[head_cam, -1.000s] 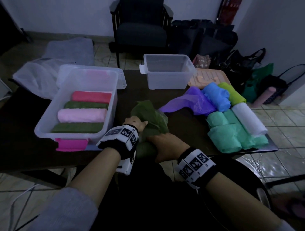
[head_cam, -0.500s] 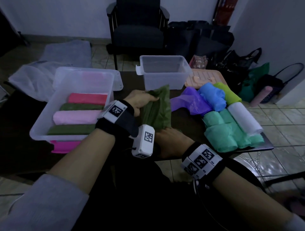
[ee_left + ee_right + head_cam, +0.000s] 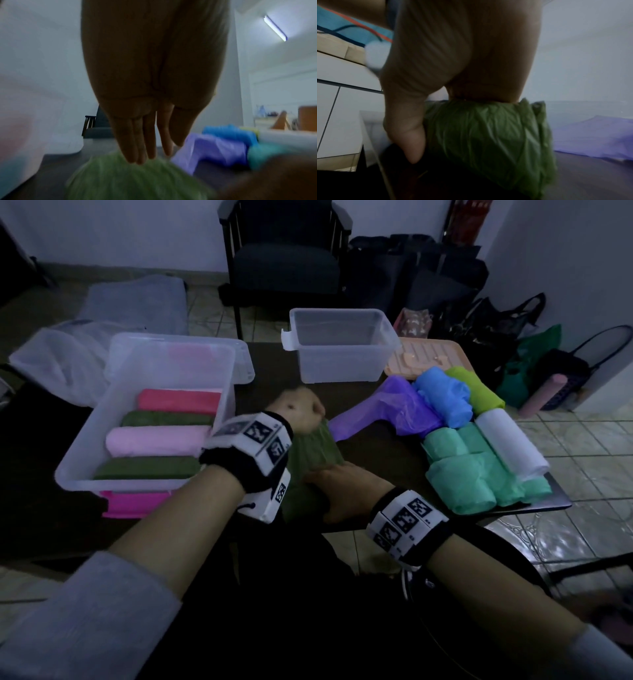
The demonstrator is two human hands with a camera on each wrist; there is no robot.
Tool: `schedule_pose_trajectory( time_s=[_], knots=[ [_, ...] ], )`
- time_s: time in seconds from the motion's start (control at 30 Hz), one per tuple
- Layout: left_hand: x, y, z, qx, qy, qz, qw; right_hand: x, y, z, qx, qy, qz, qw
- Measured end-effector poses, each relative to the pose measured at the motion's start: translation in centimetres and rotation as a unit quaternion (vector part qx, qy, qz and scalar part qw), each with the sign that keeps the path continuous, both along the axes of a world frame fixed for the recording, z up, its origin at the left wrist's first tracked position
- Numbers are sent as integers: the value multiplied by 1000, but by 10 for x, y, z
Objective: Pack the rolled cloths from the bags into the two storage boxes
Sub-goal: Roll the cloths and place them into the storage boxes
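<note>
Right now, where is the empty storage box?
In the head view the empty storage box stands at the far middle of the table, right of the filled box and just left of the peach lid.

I see a dim room: pale walls (image 3: 120,231), a tiled floor (image 3: 582,440), a dark armchair (image 3: 286,265) behind the dark table (image 3: 387,440), and a lit tube light (image 3: 275,28).

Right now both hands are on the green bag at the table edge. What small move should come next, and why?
Probably keep pulling the green bag away with the left hand, toward the far side. That hand grips the bag's gathered end, while the right hand holds the near part down at the table edge. The roll seems still inside, and the near box already holds four rolls.
</note>
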State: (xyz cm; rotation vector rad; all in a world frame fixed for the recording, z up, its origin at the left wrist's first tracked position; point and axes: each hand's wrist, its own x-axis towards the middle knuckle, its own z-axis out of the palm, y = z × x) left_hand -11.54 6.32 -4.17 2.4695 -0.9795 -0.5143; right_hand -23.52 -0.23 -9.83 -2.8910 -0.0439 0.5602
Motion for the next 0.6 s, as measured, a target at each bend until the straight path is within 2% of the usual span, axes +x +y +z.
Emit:
schedule_pose_trajectory(
  time_s=[0.03,0.1,0.27,0.4,0.6],
  knots=[
    [-4,-2,-13,62,1,-34,998,0,-1,0,3,0,1,1000],
    [-10,-2,-35,128,1,-57,990,-1,-2,-1,8,-2,1,1000],
    [-5,4,-57,166,46,-81,982,-2,-2,-5,6,-3,18,1000],
    [3,11,-68,231,39,-112,966,-1,-2,-6,6,9,31,999],
    [-1,16,-78,203,60,-132,968,1,0,-4,27,36,37,998]
  ],
)
